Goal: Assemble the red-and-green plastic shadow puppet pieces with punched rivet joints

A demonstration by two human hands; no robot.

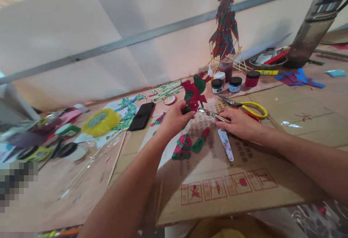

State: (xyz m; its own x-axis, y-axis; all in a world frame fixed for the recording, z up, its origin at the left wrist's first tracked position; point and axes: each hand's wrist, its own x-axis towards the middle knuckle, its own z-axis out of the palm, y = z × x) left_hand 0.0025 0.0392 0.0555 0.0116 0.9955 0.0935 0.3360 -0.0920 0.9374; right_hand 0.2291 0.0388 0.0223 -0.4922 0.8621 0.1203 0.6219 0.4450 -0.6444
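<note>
My left hand [174, 119] pinches the lower edge of a red and green painted puppet piece [194, 92], holding it up over the flattened cardboard [244, 165]. My right hand [239, 122] rests on the cardboard with its fingers closed on a slim metal tool [212, 114] whose tip points at the puppet piece. Two smaller red and green cut pieces [187, 146] lie just below my left hand. A pale painted strip [226, 144] lies under my right wrist.
Yellow-handled scissors [248, 108] lie behind my right hand. Paint jars [235, 84] and a standing coloured puppet [225, 20] are at the back. A black phone [141, 116], a yellow tape roll [100, 121], thin sticks [116, 158] and scraps crowd the left.
</note>
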